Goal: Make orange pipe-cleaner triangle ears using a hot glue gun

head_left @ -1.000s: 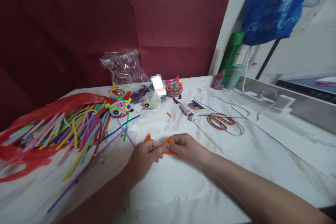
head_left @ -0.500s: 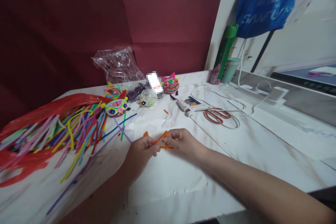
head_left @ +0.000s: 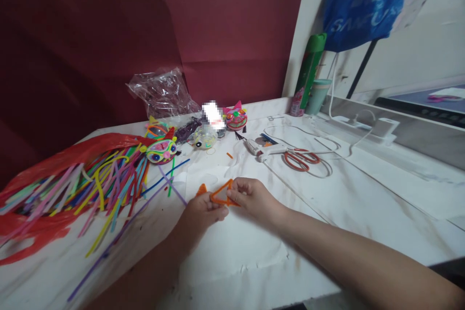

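Note:
An orange pipe cleaner (head_left: 220,199), bent into a small triangle, is held between both hands above a white paper sheet (head_left: 236,247). My left hand (head_left: 203,213) pinches its left corner between thumb and fingers. A second orange piece (head_left: 201,189) pokes up just behind the left fingers; whether it joins the triangle cannot be made out. On the triangle's right side, my right hand (head_left: 250,196) is closed with thumb and forefinger together. A short orange scrap (head_left: 229,155) lies beyond the hands.
Colourful pipe cleaners (head_left: 109,179) spill from a red bag (head_left: 72,155) at left. Decorated animal heads (head_left: 162,150) and a clear bag (head_left: 163,94) stand behind. A glue gun (head_left: 269,151), red-handled scissors (head_left: 300,160) and a white cable lie at right, near a green can (head_left: 308,72).
The orange piece has turned and now shows as a closed triangle between the hands. My left thumb has shifted right along its lower side. The view has moved slightly.

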A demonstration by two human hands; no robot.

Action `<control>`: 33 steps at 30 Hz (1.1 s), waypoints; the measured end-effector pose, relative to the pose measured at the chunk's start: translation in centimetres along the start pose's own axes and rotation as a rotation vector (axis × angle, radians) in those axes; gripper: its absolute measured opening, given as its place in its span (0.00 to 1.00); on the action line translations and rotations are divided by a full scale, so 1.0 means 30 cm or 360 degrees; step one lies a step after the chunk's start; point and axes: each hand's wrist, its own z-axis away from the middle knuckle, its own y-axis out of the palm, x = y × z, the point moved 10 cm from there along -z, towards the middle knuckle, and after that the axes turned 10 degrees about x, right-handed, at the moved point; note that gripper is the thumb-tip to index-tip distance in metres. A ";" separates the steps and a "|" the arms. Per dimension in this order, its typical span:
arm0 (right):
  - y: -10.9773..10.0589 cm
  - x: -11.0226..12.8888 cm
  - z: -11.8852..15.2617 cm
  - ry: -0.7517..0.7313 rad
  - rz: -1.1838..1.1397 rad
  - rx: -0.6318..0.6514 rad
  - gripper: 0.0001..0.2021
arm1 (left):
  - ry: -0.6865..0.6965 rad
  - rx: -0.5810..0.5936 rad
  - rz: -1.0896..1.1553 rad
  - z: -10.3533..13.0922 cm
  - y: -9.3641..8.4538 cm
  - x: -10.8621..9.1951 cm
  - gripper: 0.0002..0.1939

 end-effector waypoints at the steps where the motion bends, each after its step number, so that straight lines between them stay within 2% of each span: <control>1: 0.007 0.007 0.002 -0.0012 -0.0040 0.0011 0.13 | -0.0013 -0.0022 -0.0041 0.000 0.000 0.001 0.06; 5: 0.045 0.021 0.004 -0.0045 -0.0408 0.0141 0.16 | 0.0041 -0.0120 -0.0112 0.010 -0.017 -0.024 0.04; 10: 0.012 -0.010 -0.001 0.0029 -0.0659 0.0009 0.17 | 0.0047 -0.0141 -0.0161 0.020 -0.029 -0.036 0.04; 13: 0.020 -0.006 -0.003 0.0000 -0.0774 0.0063 0.17 | 0.0031 -0.0104 -0.0125 0.020 -0.014 -0.030 0.04; 16: 0.028 -0.009 0.000 0.0029 -0.0794 0.0090 0.19 | 0.0048 -0.0079 -0.0130 0.019 -0.002 -0.031 0.04; 21: 0.012 -0.017 0.007 0.0067 -0.0758 0.0003 0.22 | 0.0051 -0.0051 -0.0118 0.018 0.002 -0.028 0.04; 25: 0.000 0.008 0.015 -0.0004 -0.0693 -0.0035 0.20 | 0.0081 0.0003 -0.0073 0.020 0.010 -0.036 0.03; 27: 0.021 0.030 0.014 -0.0068 -0.0724 0.0066 0.18 | 0.0119 -0.0002 -0.0014 0.022 0.008 -0.044 0.04; 31: 0.099 0.067 0.015 -0.0171 -0.0940 0.0415 0.15 | 0.0148 0.0002 -0.0023 0.025 0.015 -0.054 0.05; 33: 0.105 0.065 0.017 -0.0165 -0.0958 0.0422 0.14 | 0.0136 -0.0011 -0.0045 0.028 0.017 -0.052 0.04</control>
